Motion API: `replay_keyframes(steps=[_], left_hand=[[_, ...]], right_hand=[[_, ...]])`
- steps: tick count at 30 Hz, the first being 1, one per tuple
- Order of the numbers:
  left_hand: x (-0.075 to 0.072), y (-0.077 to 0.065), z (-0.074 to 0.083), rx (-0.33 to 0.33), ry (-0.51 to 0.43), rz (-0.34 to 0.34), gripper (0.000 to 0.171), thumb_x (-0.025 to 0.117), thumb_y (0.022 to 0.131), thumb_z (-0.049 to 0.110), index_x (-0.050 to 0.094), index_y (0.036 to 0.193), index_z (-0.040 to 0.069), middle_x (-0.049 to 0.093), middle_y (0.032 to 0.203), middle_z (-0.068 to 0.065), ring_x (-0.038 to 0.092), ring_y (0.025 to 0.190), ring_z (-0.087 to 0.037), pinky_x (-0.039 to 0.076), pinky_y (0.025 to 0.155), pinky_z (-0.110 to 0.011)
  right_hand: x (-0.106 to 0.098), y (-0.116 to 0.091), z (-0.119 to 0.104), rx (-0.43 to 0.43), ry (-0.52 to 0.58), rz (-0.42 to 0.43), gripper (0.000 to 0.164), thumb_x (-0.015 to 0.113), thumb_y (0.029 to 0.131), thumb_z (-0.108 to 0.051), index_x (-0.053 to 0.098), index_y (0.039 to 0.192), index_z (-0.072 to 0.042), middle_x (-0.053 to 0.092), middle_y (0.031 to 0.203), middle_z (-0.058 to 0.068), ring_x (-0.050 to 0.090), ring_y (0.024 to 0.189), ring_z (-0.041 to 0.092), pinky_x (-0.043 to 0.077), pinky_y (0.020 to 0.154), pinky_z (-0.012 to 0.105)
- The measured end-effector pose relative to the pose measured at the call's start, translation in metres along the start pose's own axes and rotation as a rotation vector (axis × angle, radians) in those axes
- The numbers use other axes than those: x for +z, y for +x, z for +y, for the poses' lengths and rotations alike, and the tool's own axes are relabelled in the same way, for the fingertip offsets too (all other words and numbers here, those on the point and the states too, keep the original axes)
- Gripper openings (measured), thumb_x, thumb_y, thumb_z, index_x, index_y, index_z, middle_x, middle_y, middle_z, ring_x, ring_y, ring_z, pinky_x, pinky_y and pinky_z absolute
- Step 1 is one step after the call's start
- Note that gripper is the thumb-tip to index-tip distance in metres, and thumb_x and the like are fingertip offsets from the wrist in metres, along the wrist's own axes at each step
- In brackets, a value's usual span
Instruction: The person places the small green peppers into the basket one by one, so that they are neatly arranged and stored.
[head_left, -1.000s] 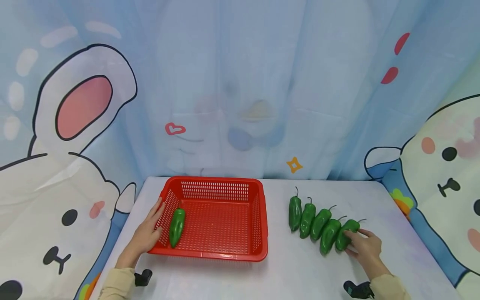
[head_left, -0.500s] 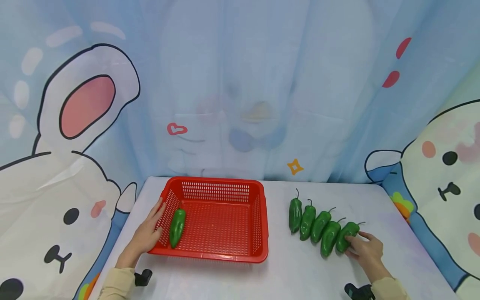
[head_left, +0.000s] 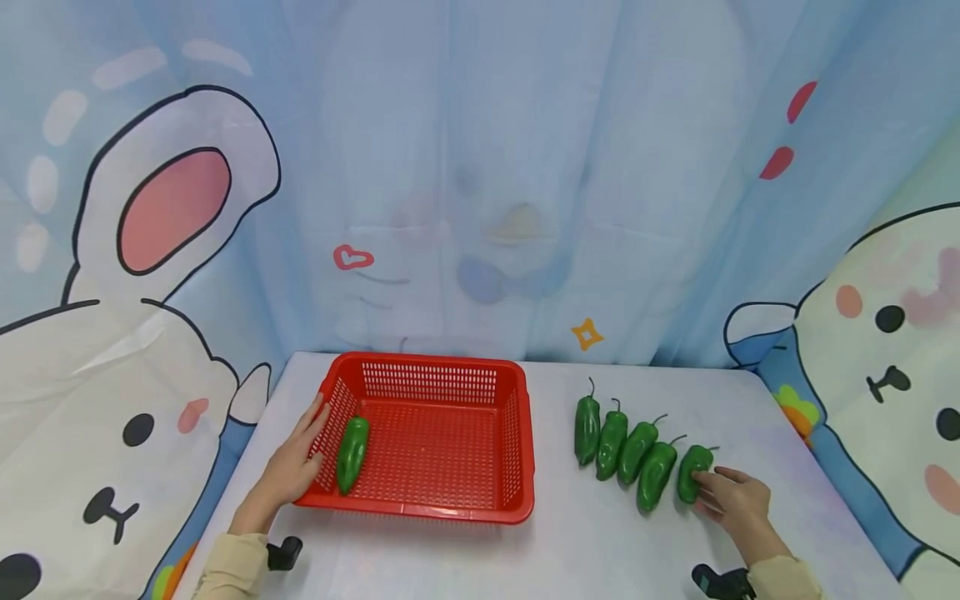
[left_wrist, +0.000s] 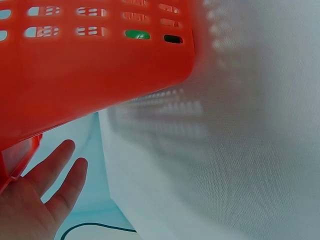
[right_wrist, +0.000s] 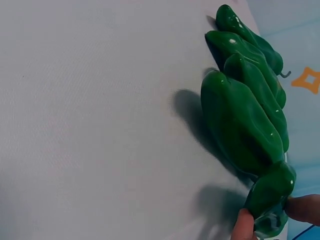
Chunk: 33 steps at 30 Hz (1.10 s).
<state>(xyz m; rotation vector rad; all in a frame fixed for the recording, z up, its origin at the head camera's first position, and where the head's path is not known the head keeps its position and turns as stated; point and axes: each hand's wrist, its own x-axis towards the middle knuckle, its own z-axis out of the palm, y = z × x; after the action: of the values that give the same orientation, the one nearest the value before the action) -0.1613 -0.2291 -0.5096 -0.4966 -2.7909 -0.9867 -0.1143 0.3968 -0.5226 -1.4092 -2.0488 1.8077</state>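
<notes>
My left hand lies along the left rim of a red plastic basket, its fingers fairly straight against the outside. In the left wrist view, two outstretched fingers show below the basket's rim. Inside the basket, near its left wall, lies one green pepper. My right hand pinches the rightmost green pepper between thumb and fingers. The right wrist view shows this pepper from close by, with a fingertip on each side. Several more green peppers form a slanting row to its left.
The white table carries the basket on the left and the pepper row on the right. Behind it hangs a blue curtain printed with cartoon animals. A dark strapped device sits at the right wrist, another at the left.
The pinched pepper has shifted slightly away from its neighbour, leaving a wider gap, and stands more upright in the head view. My right hand moved slightly right with it; my left hand stays put.
</notes>
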Motion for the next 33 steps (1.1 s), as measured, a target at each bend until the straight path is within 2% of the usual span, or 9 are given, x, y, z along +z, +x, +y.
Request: replay_keyframes(steps=[1, 3, 5, 7, 13, 16, 23, 28, 33], left_hand=[[0.000, 0.000, 0.000, 0.001, -0.001, 0.001, 0.071, 0.051, 0.082, -0.007, 0.033, 0.150, -0.006, 0.021, 0.161, -0.018, 0.036, 0.139, -0.043, 0.044, 0.098, -0.061], [0.001, 0.000, -0.001, 0.003, -0.002, 0.002, 0.071, 0.051, 0.082, -0.007, 0.033, 0.150, -0.006, 0.021, 0.161, -0.019, 0.036, 0.138, -0.043, 0.044, 0.097, -0.061], [0.001, 0.000, 0.000, -0.002, -0.007, -0.001, 0.071, 0.051, 0.082, -0.007, 0.032, 0.150, -0.006, 0.020, 0.161, -0.019, 0.036, 0.139, -0.043, 0.044, 0.096, -0.061], [0.000, 0.000, 0.001, -0.009, -0.011, -0.007, 0.071, 0.051, 0.082, -0.007, 0.032, 0.150, -0.006, 0.020, 0.161, -0.018, 0.036, 0.139, -0.043, 0.045, 0.096, -0.061], [0.000, -0.001, 0.002, -0.017, -0.012, -0.016, 0.072, 0.050, 0.082, -0.007, 0.031, 0.151, -0.006, 0.019, 0.162, -0.018, 0.035, 0.139, -0.043, 0.045, 0.095, -0.061], [-0.001, -0.001, 0.002, -0.016, -0.013, -0.011, 0.072, 0.050, 0.081, -0.006, 0.031, 0.151, -0.006, 0.019, 0.161, -0.018, 0.036, 0.138, -0.044, 0.046, 0.094, -0.062], [0.000, -0.001, 0.001, -0.021, -0.013, -0.014, 0.072, 0.050, 0.081, -0.006, 0.031, 0.151, -0.006, 0.019, 0.162, -0.019, 0.037, 0.137, -0.044, 0.047, 0.093, -0.061], [0.000, -0.002, 0.002, -0.035, -0.013, -0.020, 0.072, 0.049, 0.081, -0.007, 0.030, 0.151, -0.007, 0.018, 0.162, -0.019, 0.035, 0.138, -0.044, 0.046, 0.095, -0.060], [0.000, -0.001, 0.004, -0.025, -0.011, -0.013, 0.072, 0.050, 0.081, -0.008, 0.030, 0.150, -0.007, 0.018, 0.162, -0.019, 0.033, 0.140, -0.044, 0.044, 0.097, -0.061]], right_hand=[[0.000, 0.000, 0.000, 0.008, -0.003, 0.008, 0.072, 0.066, 0.087, -0.003, 0.032, 0.150, 0.004, 0.061, 0.115, 0.034, 0.066, 0.074, 0.027, 0.056, 0.055, 0.034], [-0.001, -0.001, -0.001, 0.009, 0.005, 0.004, 0.072, 0.066, 0.087, -0.003, 0.032, 0.151, 0.004, 0.058, 0.119, 0.036, 0.065, 0.072, 0.025, 0.056, 0.055, 0.034], [-0.001, -0.003, -0.001, 0.011, 0.016, 0.001, 0.074, 0.066, 0.088, -0.003, 0.030, 0.152, 0.002, 0.052, 0.131, 0.036, 0.065, 0.076, 0.026, 0.057, 0.057, 0.036], [-0.001, -0.005, -0.002, 0.020, 0.020, 0.019, 0.073, 0.065, 0.088, -0.004, 0.032, 0.153, -0.002, 0.050, 0.135, 0.033, 0.064, 0.076, 0.024, 0.057, 0.057, 0.035], [-0.007, -0.013, -0.007, -0.015, 0.065, -0.007, 0.074, 0.062, 0.089, -0.003, 0.027, 0.154, 0.001, 0.040, 0.143, 0.035, 0.061, 0.063, 0.016, 0.058, 0.061, 0.036], [-0.009, -0.018, -0.011, -0.030, 0.059, -0.017, 0.073, 0.062, 0.090, -0.004, 0.027, 0.154, 0.001, 0.039, 0.144, 0.035, 0.060, 0.060, 0.012, 0.059, 0.061, 0.036], [-0.006, -0.028, -0.024, -0.060, 0.046, -0.039, 0.072, 0.063, 0.091, -0.008, 0.028, 0.154, -0.001, 0.040, 0.145, 0.034, 0.063, 0.068, 0.015, 0.059, 0.062, 0.035], [0.000, -0.041, -0.035, -0.096, 0.057, -0.095, 0.073, 0.064, 0.092, -0.011, 0.027, 0.153, 0.002, 0.041, 0.141, 0.034, 0.062, 0.063, 0.007, 0.059, 0.066, 0.035], [0.009, -0.057, -0.053, -0.142, 0.035, -0.146, 0.073, 0.063, 0.094, -0.016, 0.026, 0.154, 0.002, 0.041, 0.142, 0.030, 0.062, 0.068, 0.006, 0.059, 0.068, 0.034]])
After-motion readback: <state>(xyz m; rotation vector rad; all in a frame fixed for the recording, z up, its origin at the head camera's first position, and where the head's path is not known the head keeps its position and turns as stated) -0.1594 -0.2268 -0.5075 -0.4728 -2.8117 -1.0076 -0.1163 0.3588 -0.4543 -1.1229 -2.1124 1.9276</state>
